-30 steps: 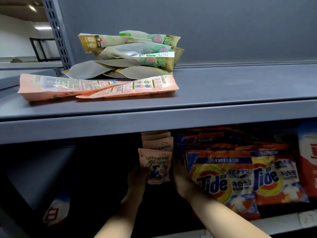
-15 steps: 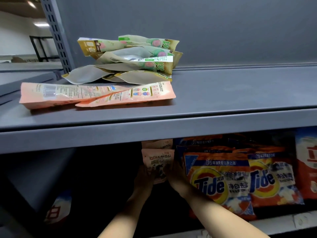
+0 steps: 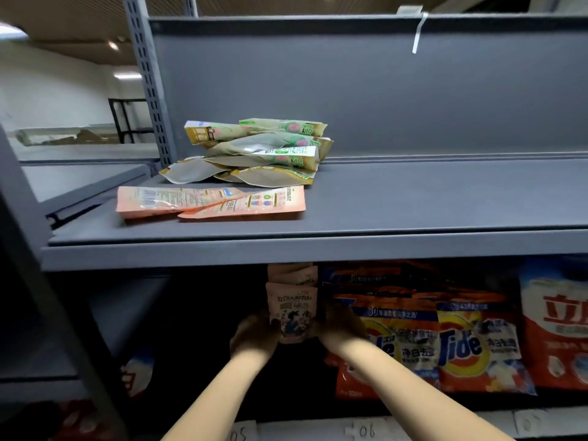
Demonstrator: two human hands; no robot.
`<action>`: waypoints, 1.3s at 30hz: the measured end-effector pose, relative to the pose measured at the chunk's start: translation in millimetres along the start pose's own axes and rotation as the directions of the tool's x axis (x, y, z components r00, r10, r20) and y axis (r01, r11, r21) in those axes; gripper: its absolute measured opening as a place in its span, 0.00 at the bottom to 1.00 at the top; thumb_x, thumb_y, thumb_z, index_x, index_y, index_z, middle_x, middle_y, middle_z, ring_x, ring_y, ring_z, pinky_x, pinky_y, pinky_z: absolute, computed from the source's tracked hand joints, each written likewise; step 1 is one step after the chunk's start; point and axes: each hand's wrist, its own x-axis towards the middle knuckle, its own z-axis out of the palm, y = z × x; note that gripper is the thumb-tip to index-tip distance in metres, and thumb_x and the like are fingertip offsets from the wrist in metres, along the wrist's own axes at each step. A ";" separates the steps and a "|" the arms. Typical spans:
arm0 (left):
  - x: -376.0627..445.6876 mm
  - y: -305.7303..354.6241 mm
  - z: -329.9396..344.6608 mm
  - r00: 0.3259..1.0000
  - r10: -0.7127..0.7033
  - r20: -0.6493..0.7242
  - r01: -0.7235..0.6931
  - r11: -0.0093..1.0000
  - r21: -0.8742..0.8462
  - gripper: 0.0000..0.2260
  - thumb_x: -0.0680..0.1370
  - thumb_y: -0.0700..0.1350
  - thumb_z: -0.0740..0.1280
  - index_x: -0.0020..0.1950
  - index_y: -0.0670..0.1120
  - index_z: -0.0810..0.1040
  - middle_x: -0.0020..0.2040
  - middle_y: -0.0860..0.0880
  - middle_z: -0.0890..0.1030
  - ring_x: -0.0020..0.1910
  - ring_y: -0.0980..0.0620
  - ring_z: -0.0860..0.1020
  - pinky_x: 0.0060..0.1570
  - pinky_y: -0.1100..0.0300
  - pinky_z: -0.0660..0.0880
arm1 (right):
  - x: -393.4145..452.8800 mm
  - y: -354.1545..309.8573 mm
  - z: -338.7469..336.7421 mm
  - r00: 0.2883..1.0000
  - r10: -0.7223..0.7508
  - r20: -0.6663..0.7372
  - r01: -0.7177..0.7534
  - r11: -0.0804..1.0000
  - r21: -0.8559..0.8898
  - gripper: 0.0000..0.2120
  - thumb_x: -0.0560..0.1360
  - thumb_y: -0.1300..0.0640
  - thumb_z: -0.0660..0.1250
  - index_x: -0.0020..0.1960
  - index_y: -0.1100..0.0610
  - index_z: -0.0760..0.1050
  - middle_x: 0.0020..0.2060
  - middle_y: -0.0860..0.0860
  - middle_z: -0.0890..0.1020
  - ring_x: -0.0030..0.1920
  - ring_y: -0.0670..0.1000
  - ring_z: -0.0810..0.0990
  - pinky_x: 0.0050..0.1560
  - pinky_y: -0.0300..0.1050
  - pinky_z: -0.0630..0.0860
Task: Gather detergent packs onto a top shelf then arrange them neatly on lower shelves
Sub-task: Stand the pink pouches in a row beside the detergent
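On the lower shelf [image 3: 413, 423], beneath the grey top shelf [image 3: 413, 211], a pink detergent pack [image 3: 291, 310] stands upright at the front of a short row of matching pink packs [image 3: 294, 275], held between a person's two hands. The left hand [image 3: 254, 337] grasps the pack's lower left edge and the right hand [image 3: 339, 326] grips its lower right edge, both forearms reaching in from below; the shadow under the shelf hides how the fingers lie. Just to the right of the pack, orange Tide bags [image 3: 461, 345] stand in overlapping rows, with a red-and-white bag [image 3: 556, 326] at the far right. Paper labels numbered 05 [image 3: 240, 434] and 06 [image 3: 366, 430] are fixed to the lower shelf's front edge. Up on the top shelf, two flat pink packs [image 3: 210, 202] lie side by side and overlapping near the front, and behind them a loose pile of green-and-gold packs [image 3: 257, 148] rests against the grey back panel [image 3: 413, 100]. A perforated upright post [image 3: 148, 84] rises at the left of the pile, and another grey shelf [image 3: 79, 179] extends beyond it.
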 end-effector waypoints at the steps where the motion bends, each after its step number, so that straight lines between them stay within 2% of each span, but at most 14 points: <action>1: -10.9 7.6 -7.8 1.000 -0.005 -0.010 0.006 0.998 0.062 0.17 0.81 0.52 0.57 0.68 0.49 0.72 0.67 0.47 0.74 0.64 0.47 0.73 0.62 0.59 0.69 | -6.4 -4.0 -8.2 1.000 -0.004 0.024 0.005 0.999 -0.042 0.21 0.77 0.48 0.62 0.69 0.46 0.68 0.65 0.49 0.74 0.62 0.54 0.75 0.60 0.49 0.74; 3: -39.6 20.9 -25.0 0.998 0.015 -0.056 -0.009 0.995 0.102 0.17 0.80 0.53 0.58 0.67 0.50 0.73 0.66 0.47 0.75 0.63 0.48 0.74 0.59 0.59 0.71 | -21.8 -15.6 -24.1 0.997 -0.050 0.052 0.056 0.992 -0.116 0.16 0.77 0.49 0.60 0.64 0.46 0.72 0.60 0.49 0.77 0.61 0.55 0.76 0.55 0.46 0.75; 6: -85.5 38.4 -61.1 0.928 0.114 -0.356 -0.103 0.993 0.048 0.08 0.75 0.52 0.63 0.46 0.49 0.78 0.48 0.45 0.81 0.49 0.43 0.79 0.47 0.57 0.71 | -54.1 -38.8 -46.7 0.976 -0.214 -0.032 0.210 0.972 -0.104 0.08 0.74 0.48 0.60 0.41 0.50 0.73 0.39 0.46 0.78 0.49 0.55 0.79 0.42 0.42 0.70; 8: -107.7 48.6 -84.8 0.750 0.298 -0.590 -0.295 0.950 0.105 0.08 0.73 0.49 0.62 0.36 0.48 0.73 0.36 0.49 0.79 0.39 0.45 0.77 0.43 0.55 0.68 | -76.7 -57.5 -62.0 0.920 -0.346 -0.182 0.338 0.938 -0.073 0.12 0.72 0.46 0.61 0.35 0.52 0.72 0.31 0.46 0.76 0.38 0.51 0.78 0.35 0.42 0.69; 11: -121.9 61.9 -122.7 0.445 0.440 -0.780 -0.484 0.851 0.204 0.09 0.71 0.47 0.59 0.35 0.45 0.74 0.31 0.51 0.75 0.33 0.48 0.72 0.39 0.55 0.67 | -101.9 -89.0 -83.3 0.782 -0.521 -0.342 0.532 0.844 -0.068 0.12 0.71 0.45 0.62 0.36 0.52 0.76 0.31 0.46 0.80 0.35 0.47 0.77 0.37 0.44 0.73; 14: -111.9 69.7 -163.2 0.339 0.426 -0.839 -0.514 0.830 0.214 0.06 0.70 0.43 0.60 0.37 0.44 0.74 0.34 0.49 0.76 0.36 0.48 0.72 0.41 0.55 0.66 | -110.2 -114.8 -99.2 0.696 -0.593 -0.406 0.615 0.784 -0.091 0.14 0.73 0.46 0.62 0.36 0.55 0.77 0.32 0.48 0.81 0.35 0.49 0.78 0.39 0.46 0.74; 17: -88.2 72.5 -197.2 0.433 0.406 -0.805 -0.466 0.865 0.186 0.04 0.71 0.41 0.62 0.44 0.45 0.76 0.42 0.49 0.78 0.44 0.48 0.72 0.45 0.57 0.64 | -104.5 -137.5 -112.7 0.630 -0.628 -0.458 0.663 0.741 -0.106 0.12 0.73 0.49 0.63 0.36 0.54 0.76 0.31 0.47 0.81 0.35 0.49 0.78 0.37 0.47 0.75; 20: -57.1 70.9 -221.3 0.644 0.429 -0.633 -0.375 0.899 0.227 0.11 0.72 0.41 0.64 0.53 0.47 0.78 0.52 0.47 0.80 0.53 0.45 0.73 0.57 0.55 0.62 | -85.4 -159.1 -121.6 0.602 -0.649 -0.465 0.627 0.745 -0.229 0.08 0.74 0.50 0.63 0.43 0.52 0.78 0.40 0.47 0.82 0.43 0.51 0.78 0.41 0.45 0.73; 22: -39.6 70.3 -231.5 0.770 0.407 -0.491 -0.285 0.908 0.306 0.13 0.73 0.44 0.63 0.57 0.49 0.78 0.55 0.45 0.81 0.59 0.44 0.73 0.69 0.53 0.53 | -67.1 -170.8 -124.6 0.631 -0.650 -0.424 0.566 0.759 -0.321 0.09 0.74 0.50 0.62 0.48 0.51 0.79 0.46 0.47 0.82 0.51 0.52 0.77 0.46 0.46 0.72; 25: -20.2 67.6 -237.5 0.887 0.317 -0.336 -0.195 0.916 0.350 0.16 0.75 0.47 0.60 0.62 0.53 0.75 0.61 0.43 0.78 0.65 0.42 0.68 0.72 0.48 0.47 | -44.5 -184.8 -123.2 0.721 -0.648 -0.246 0.533 0.745 -0.401 0.13 0.74 0.48 0.62 0.53 0.54 0.78 0.51 0.51 0.80 0.57 0.55 0.74 0.49 0.47 0.71; 28: -8.3 63.6 -239.1 0.912 0.252 -0.324 -0.131 0.926 0.353 0.15 0.75 0.51 0.59 0.61 0.54 0.75 0.62 0.44 0.77 0.64 0.40 0.68 0.63 0.52 0.61 | -32.2 -191.4 -120.5 0.799 -0.590 -0.119 0.516 0.773 -0.368 0.16 0.73 0.46 0.62 0.55 0.54 0.76 0.51 0.54 0.79 0.55 0.57 0.74 0.48 0.48 0.71; 30: -3.5 61.2 -239.0 0.916 0.210 -0.342 -0.106 0.948 0.299 0.16 0.76 0.50 0.58 0.62 0.53 0.74 0.62 0.45 0.77 0.63 0.40 0.69 0.58 0.52 0.64 | -26.8 -194.6 -118.5 0.824 -0.552 -0.128 0.475 0.796 -0.374 0.17 0.73 0.46 0.61 0.60 0.50 0.75 0.54 0.54 0.80 0.55 0.57 0.76 0.49 0.48 0.72; 34: 4.3 57.4 -238.3 0.921 0.154 -0.358 -0.082 0.974 0.210 0.20 0.77 0.46 0.55 0.69 0.57 0.68 0.65 0.46 0.75 0.64 0.39 0.68 0.60 0.51 0.64 | -21.3 -204.0 -106.6 0.797 -0.582 -0.161 0.445 0.746 -0.495 0.20 0.75 0.52 0.58 0.66 0.44 0.72 0.58 0.54 0.80 0.57 0.58 0.76 0.49 0.47 0.71; 39: 1.0 54.3 -235.3 0.837 0.144 -0.528 -0.144 0.989 0.041 0.20 0.80 0.44 0.51 0.70 0.57 0.69 0.62 0.45 0.77 0.60 0.40 0.72 0.55 0.52 0.68 | -20.7 -199.6 -104.1 0.744 -0.603 -0.287 0.432 0.763 -0.481 0.19 0.78 0.54 0.55 0.65 0.41 0.72 0.60 0.51 0.80 0.59 0.57 0.75 0.49 0.48 0.72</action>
